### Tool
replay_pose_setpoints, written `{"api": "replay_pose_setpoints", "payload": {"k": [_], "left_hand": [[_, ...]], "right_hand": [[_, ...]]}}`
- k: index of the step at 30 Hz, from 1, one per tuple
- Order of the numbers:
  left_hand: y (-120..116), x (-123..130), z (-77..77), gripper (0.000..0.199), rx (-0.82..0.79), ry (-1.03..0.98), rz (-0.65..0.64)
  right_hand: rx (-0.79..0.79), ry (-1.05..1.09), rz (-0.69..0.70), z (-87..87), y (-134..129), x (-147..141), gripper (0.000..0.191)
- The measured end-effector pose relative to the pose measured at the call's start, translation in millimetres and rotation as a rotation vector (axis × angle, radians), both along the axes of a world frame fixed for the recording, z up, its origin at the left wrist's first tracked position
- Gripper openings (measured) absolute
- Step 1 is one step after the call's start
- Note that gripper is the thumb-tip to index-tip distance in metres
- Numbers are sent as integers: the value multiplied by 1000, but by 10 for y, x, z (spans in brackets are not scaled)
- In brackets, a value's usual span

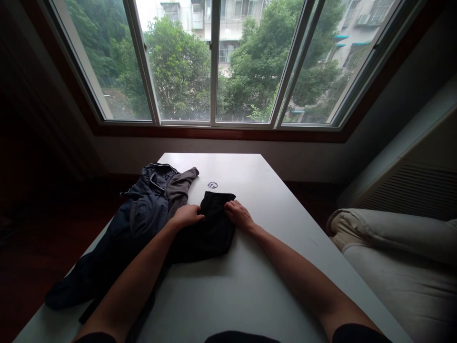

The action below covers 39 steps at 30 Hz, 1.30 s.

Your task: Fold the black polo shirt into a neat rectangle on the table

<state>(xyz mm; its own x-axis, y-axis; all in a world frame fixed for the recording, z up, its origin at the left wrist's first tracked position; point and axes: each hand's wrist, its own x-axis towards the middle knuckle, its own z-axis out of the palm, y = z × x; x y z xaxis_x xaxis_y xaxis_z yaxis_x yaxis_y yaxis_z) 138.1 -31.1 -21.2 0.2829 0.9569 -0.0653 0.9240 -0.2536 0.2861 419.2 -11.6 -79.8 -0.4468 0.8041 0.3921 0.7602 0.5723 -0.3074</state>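
Note:
A black cloth garment (210, 233) lies bunched on the white table (250, 286), its upper end spread between my hands. My left hand (188, 215) pinches its left edge. On the opposite edge, my right hand (238, 213) has its fingers closed on the cloth. Which kind of garment it is, I cannot tell. Beside my left forearm sits a heap of dark blue-grey clothing (146, 205), with a grey-brown sleeve-like piece (180, 188) on its right side. Part of the black cloth runs under my left arm, where its extent is hidden.
A small dark oval mark or ring (213, 185) shows on the tabletop beyond the black cloth. Past the table's far edge is a wall with a wide window (214, 71). To the right stands a pale padded sofa (396, 247). Dark reddish floor (21, 267) lies to the left.

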Motion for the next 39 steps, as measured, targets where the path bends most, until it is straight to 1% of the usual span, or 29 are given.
{"api": "replay_pose_setpoints", "payload": {"k": [2, 4, 6, 7, 9, 12, 13, 14, 16, 17, 19, 20, 21, 22, 23, 27, 29, 30, 31, 32, 33, 35, 36, 37, 39], "left_hand": [[-38, 65, 54, 25, 115, -60, 1], [-61, 121, 121, 31, 270, -132, 60], [-62, 141, 177, 36, 378, -221, 136], [-55, 138, 193, 36, 392, -263, 166], [-31, 113, 195, 33, 356, -322, 191], [22, 75, 137, 28, 291, -392, 207], [45, 70, 110, 28, 278, -447, 213], [73, 68, 83, 28, 265, -539, 223], [141, 61, 39, 29, 221, -835, 272], [183, 50, 24, 27, 198, -1015, 318], [273, -2, 6, 22, 199, -1332, 461], [319, -44, -1, 19, 229, -1434, 542], [364, -92, -9, 17, 267, -1492, 610], [404, -145, -21, 16, 305, -1508, 664], [440, -198, -39, 16, 337, -1478, 703], [520, -352, -141, 13, 399, -1199, 791], [512, -368, -180, 13, 431, -1131, 812], [493, -358, -190, 16, 449, -1105, 799], [465, -337, -195, 20, 468, -1044, 755], [428, -307, -196, 22, 479, -946, 681], [385, -268, -196, 25, 479, -818, 587], [292, -180, -202, 31, 449, -520, 404], [250, -138, -211, 36, 424, -386, 344], [215, -102, -224, 41, 396, -283, 314], [174, -57, -259, 48, 341, -115, 291]], "right_hand": [[6, 57, -33, -21, -5, 22, 16], [20, 140, -88, -35, 1, 52, 20], [46, 241, -160, -39, 30, 89, 25], [58, 291, -204, -40, 57, 114, 27], [73, 368, -295, -49, 135, 183, 27], [58, 432, -423, -104, 287, 334, 24], [48, 442, -453, -131, 337, 391, 23], [38, 444, -475, -158, 382, 446, 22], [25, 429, -501, -210, 453, 538, 20], [22, 417, -511, -230, 479, 572, 19], [25, 399, -532, -258, 513, 614, 19], [29, 397, -542, -267, 524, 623, 18], [30, 395, -550, -273, 530, 624, 18], [22, 388, -553, -277, 533, 621, 17], [5, 373, -549, -280, 533, 612, 16], [-64, 261, -518, -263, 496, 543, 14], [-23, 250, -512, -219, 456, 496, 16], [19, 260, -502, -187, 431, 470, 18], [68, 274, -483, -149, 402, 440, 21], [117, 288, -449, -108, 369, 406, 25], [159, 297, -398, -68, 332, 368, 29], [205, 298, -254, -3, 253, 279, 35], [204, 290, -174, 17, 213, 231, 38], [183, 277, -99, 28, 176, 184, 41], [81, 235, 15, 28, 115, 104, 49]]}}
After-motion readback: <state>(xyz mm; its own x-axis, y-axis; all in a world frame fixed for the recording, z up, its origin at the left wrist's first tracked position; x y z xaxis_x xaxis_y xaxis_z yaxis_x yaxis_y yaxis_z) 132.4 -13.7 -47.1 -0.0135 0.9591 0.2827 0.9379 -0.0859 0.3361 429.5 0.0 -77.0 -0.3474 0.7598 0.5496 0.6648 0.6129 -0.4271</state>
